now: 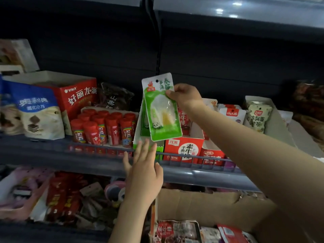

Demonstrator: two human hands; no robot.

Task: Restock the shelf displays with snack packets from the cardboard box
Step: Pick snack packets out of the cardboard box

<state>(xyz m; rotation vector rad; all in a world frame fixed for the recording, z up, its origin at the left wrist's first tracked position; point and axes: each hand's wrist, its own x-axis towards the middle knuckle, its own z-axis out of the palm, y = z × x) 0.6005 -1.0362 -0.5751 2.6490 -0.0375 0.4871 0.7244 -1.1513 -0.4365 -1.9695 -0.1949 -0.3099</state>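
Note:
My right hand [185, 97] pinches a green and white snack packet [162, 109] by its upper right edge, holding it upright over a green display box [138, 139] on the middle shelf. Another green packet stands in that box behind it. My left hand [144, 171] is raised just below the packet with its fingers spread, holding nothing, in front of the shelf's wire rail. The cardboard box [201, 204] sits low at the right, with several red snack packets [177, 230] inside.
Red tubes [103, 128], a red carton [78, 97] and a blue and white bag [38, 111] fill the shelf's left. Red display boxes [184, 148] and white packets [257, 116] stand to the right. The lower shelf holds mixed packets [61, 199].

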